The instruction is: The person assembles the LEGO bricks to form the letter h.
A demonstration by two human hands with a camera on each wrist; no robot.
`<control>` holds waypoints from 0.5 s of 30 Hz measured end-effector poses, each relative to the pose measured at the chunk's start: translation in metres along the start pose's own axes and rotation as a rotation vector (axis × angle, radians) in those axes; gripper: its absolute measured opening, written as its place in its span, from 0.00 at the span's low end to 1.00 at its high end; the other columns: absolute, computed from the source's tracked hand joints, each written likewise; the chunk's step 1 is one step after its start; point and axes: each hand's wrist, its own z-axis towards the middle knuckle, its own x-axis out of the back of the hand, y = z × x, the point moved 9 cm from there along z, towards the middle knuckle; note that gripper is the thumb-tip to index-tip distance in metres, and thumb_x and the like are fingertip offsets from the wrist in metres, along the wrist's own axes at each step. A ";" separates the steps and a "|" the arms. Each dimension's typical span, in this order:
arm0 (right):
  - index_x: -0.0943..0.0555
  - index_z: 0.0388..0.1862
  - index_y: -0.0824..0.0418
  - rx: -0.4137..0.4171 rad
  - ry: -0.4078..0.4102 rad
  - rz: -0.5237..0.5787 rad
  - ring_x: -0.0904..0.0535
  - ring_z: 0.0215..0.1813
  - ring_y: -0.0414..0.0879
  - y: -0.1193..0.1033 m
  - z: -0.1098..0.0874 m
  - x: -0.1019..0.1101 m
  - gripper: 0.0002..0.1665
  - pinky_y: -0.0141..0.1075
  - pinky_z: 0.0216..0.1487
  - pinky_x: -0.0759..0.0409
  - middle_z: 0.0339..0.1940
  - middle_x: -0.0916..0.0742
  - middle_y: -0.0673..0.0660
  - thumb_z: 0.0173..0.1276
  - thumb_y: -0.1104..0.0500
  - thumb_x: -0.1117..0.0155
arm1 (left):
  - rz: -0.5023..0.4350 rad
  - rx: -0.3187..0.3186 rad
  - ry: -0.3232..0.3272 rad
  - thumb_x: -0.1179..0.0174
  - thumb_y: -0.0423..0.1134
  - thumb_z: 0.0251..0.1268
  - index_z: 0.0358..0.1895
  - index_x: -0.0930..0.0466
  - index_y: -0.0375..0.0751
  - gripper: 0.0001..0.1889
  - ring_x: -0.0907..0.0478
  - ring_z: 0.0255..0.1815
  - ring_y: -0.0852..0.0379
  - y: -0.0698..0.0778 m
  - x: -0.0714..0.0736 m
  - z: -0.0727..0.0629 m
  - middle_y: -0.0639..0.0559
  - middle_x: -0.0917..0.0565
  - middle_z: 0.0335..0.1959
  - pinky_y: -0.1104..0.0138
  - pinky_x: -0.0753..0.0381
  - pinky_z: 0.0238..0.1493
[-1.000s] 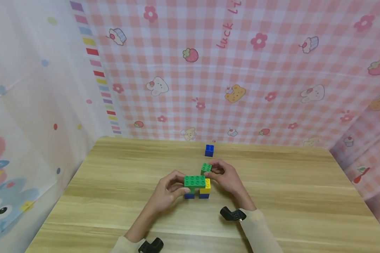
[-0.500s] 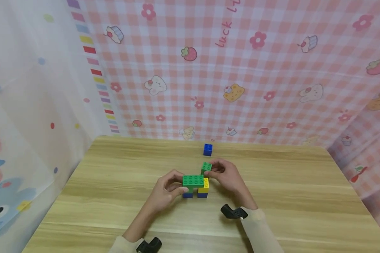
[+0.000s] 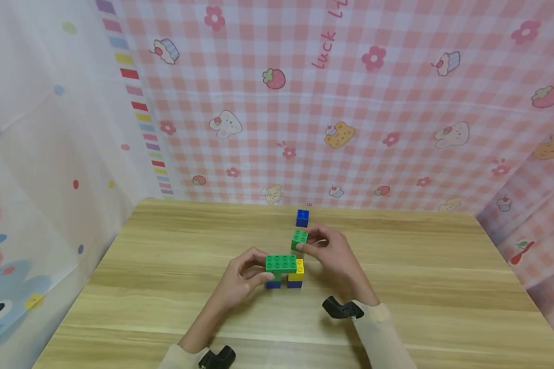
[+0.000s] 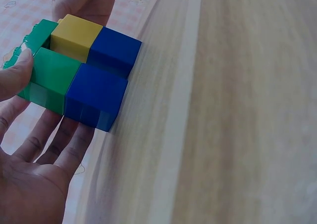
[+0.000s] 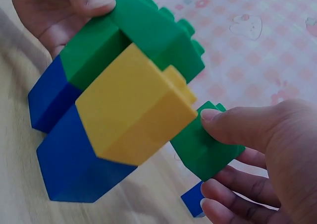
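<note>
My left hand grips the left side of a small toy-brick structure, thumb in front and fingers behind. Its top is a long green brick, which spans two columns. The left column has a green brick over a blue brick. On the right, a yellow brick sits over another blue brick, and the long brick leaves some yellow studs uncovered. Just behind and right of the structure, my right hand pinches a small square green brick, apart from the other bricks.
A loose blue brick stands near the back edge of the wooden table. Behind the table hangs a pink checked cloth, with a pale patterned cloth on the left. Black wrist devices show at both sleeves.
My right hand has moved the small green brick slightly back, away from the structure. The left hand keeps its hold. The head view has shifted a little.
</note>
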 end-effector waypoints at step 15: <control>0.16 0.55 0.51 0.058 -0.015 0.018 0.17 0.48 0.47 -0.027 -0.006 0.001 0.21 0.44 0.57 0.16 0.45 0.12 0.50 0.65 0.48 0.24 | 0.011 0.027 0.014 0.30 0.32 0.65 0.53 0.20 0.44 0.16 0.17 0.55 0.52 -0.001 0.000 0.000 0.44 0.17 0.51 0.66 0.16 0.61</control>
